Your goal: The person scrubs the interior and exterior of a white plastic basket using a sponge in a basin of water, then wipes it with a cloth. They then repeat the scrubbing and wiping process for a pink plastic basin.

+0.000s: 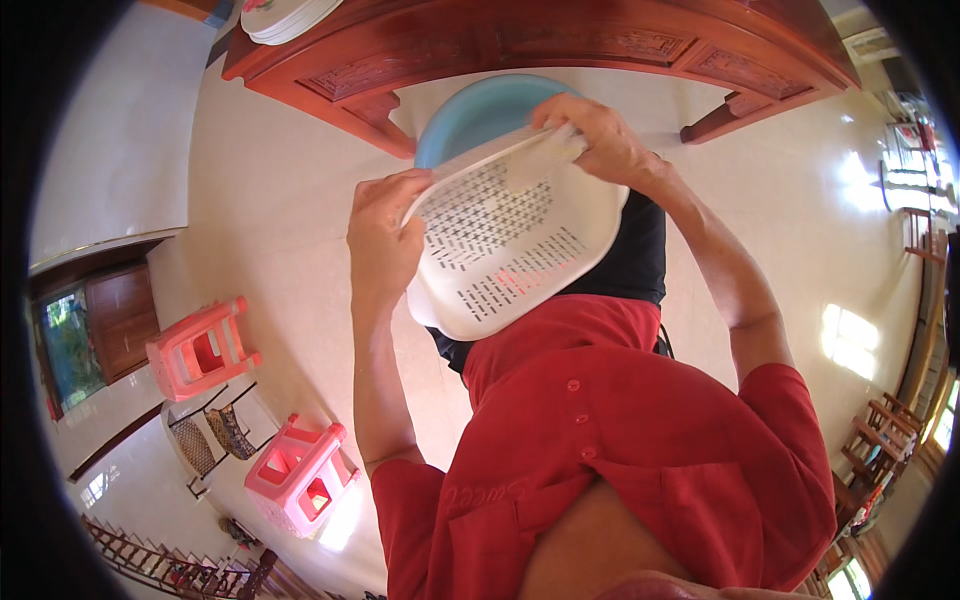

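Note:
Tilted in front of my body is a white plastic drain basket (450, 289) with rows of slots and cross-shaped holes. My left hand (386, 229) grips its left rim, thumb on the inner side. At the upper right rim, my right hand (604, 142) holds a pale, thin cloth (536, 169), which lies over the basket's inner wall. The cloth is slightly blurred, so its exact material is unclear. Behind the basket, a round blue plastic basin (469, 112) is on the floor, its near part hidden by the basket.
A carved reddish wooden table (480, 41) stands ahead, with a stack of white plates (289, 21) at its left end. On the left are a red plastic stool (202, 352), a pink plastic stool (300, 476) and a metal-framed chair (217, 435). Wooden furniture (881, 442) lines the right.

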